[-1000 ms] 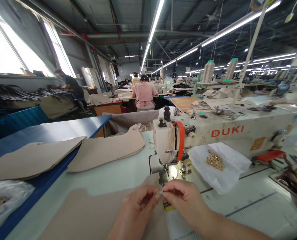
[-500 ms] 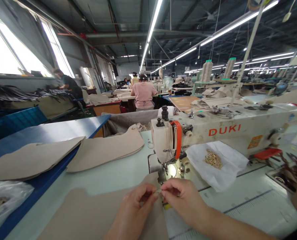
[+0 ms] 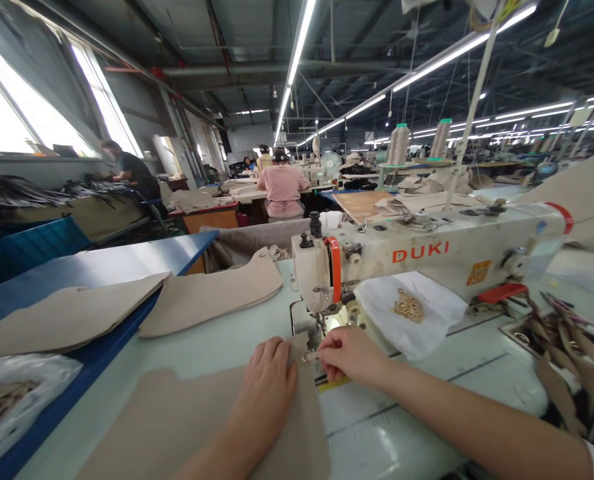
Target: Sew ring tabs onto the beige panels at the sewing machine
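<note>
My left hand (image 3: 269, 383) lies flat on a beige panel (image 3: 197, 413), fingers stretched toward the sewing machine (image 3: 367, 260). In a pinch, my right hand (image 3: 349, 357) holds a small beige tab (image 3: 311, 357) at the panel's right edge, just in front of the needle area. Something small and shiny shows at the tab's left end, too small to make out. Behind my right hand, a white cloth (image 3: 377, 300) bears a heap of small gold metal pieces (image 3: 407, 307).
Stacked beige panels (image 3: 211, 293) lie on the left, partly on a blue surface (image 3: 121, 257). A clear plastic bag (image 3: 51, 373) of small beige pieces stands at lower left. Beige strips (image 3: 567, 353) and scissors (image 3: 557, 303) lie at right. Other people work farther back.
My left hand has let go of the small piece and now lies flat on the panel. My right hand still pinches the tab at the panel's edge. The view has shifted slightly right.
</note>
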`<state>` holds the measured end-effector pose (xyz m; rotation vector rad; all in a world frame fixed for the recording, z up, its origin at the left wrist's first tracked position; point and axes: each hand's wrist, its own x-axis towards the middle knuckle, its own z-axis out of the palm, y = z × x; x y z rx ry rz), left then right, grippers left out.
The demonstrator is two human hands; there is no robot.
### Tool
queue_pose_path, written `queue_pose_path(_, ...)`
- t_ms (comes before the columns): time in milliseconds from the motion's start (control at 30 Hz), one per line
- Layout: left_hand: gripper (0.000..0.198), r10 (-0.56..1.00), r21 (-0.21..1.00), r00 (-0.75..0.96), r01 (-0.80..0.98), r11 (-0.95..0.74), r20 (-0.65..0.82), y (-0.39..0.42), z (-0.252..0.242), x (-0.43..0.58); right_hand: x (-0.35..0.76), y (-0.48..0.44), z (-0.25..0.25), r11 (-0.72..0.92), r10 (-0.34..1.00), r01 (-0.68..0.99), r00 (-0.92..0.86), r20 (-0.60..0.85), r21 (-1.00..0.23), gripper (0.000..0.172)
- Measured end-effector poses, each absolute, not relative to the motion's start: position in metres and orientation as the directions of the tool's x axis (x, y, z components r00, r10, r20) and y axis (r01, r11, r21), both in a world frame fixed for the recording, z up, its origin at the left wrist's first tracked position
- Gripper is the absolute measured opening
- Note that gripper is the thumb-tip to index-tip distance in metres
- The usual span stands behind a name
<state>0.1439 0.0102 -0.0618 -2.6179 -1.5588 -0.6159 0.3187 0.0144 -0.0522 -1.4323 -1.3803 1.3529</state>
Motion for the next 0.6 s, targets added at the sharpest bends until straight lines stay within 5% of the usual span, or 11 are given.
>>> queue_pose_path(300,0.013,0.843,0.211,0.369,0.855,-0.473,0.392,-0.002,-0.061,0.152,0.303,0.033,-0.045,-0.279,0.925,0.282,-0.178,-0.336,-0.918,0.021)
queue_pose_path(600,0.021,0.71,0.237,0.545,0.693,-0.681,0.446,0.011,-0.055,0.149,0.303,0.037,-0.034,-0.324,0.891,0.357,-0.197,-0.409,-0.876,0.029)
